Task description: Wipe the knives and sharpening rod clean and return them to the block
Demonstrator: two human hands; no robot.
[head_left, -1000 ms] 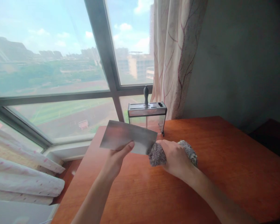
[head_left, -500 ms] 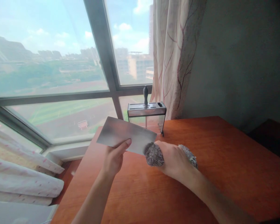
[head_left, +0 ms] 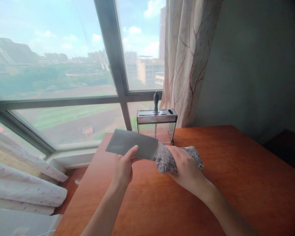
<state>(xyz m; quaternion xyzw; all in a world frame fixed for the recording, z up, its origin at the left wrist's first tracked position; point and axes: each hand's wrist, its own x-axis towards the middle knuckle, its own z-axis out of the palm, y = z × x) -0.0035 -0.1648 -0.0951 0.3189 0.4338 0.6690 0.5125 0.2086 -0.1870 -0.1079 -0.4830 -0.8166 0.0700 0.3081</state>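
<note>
A flat grey rectangular metal plate [head_left: 132, 143] is pinched in my left hand [head_left: 124, 165], the thumb on top and the fingers underneath. My right hand [head_left: 185, 164] is wrapped round a fuzzy grey cloth [head_left: 166, 159], which bulges out on both sides of the fingers. The cloth touches the right end of the plate and hides that edge. Both hands hold these things above the wooden table. Behind them stands a clear-sided box frame [head_left: 157, 116] with a metal top and a dark upright handle [head_left: 156, 102].
The reddish-brown wooden table [head_left: 142, 203] spreads under my arms. Beyond its far edge are a large window [head_left: 54, 105] and a patterned curtain [head_left: 186, 62]. Pale curtain fabric [head_left: 22, 183] hangs low at the left, and a dark wall [head_left: 255, 72] rises at the right.
The plate has tilted, its face now darker and its far corner lower. The cloth has turned in my right hand and sits at the plate's right end. The view has shifted slightly.
</note>
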